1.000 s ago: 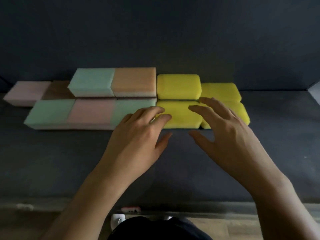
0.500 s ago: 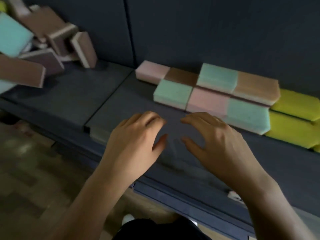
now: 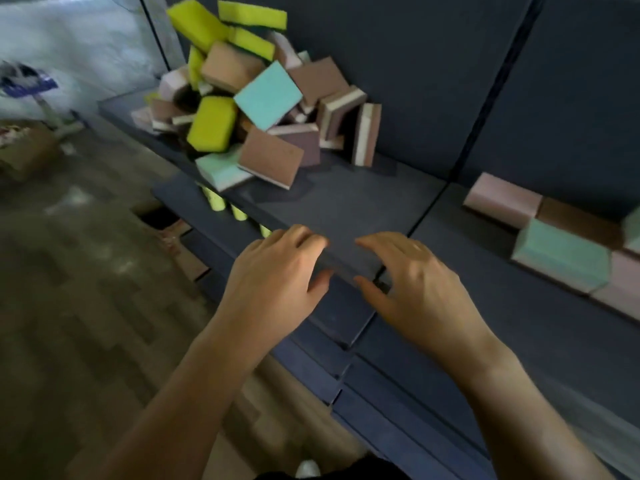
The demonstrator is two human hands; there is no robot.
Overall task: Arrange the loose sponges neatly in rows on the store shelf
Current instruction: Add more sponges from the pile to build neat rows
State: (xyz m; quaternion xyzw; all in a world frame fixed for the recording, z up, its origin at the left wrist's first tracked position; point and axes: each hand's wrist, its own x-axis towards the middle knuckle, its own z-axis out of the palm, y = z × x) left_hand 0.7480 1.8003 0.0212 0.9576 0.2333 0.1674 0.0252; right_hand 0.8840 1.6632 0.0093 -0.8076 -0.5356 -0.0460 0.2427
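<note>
Dark blue shelf (image 3: 339, 206), slanting from 10 o'clock down to 4 o'clock, backed by a panel (image 3: 415, 81) of the same colour. Wooden floor (image 3: 86, 289) at 8 o'clock, blurred.

Heap of loose sponges (image 3: 256, 109) at 12 o'clock, on the shelf's left section and against the panel: yellow, brown, pink and teal pieces jumbled at all angles. Neat rows (image 3: 568, 237) at 3 o'clock on the right section, well apart from the heap: pink sponge (image 3: 502, 199) and brown sponge (image 3: 578, 218) touching at the back, mint sponge (image 3: 561, 254) in front of them.

Left hand (image 3: 277, 271) just off centre toward 7 o'clock, right hand (image 3: 415, 282) toward 5 o'clock. Both palm down over the shelf's front edge, fingers loosely bent and spread, gripping nothing; contact with the shelf impossible to tell.

Teal sponge (image 3: 267, 95) tilted high on the heap, at its 12 o'clock. Yellow sponge (image 3: 212, 123) just beside it at 8 o'clock, also tilted. Two pale-edged brown pieces on edge at the heap's 3 o'clock side.
</note>
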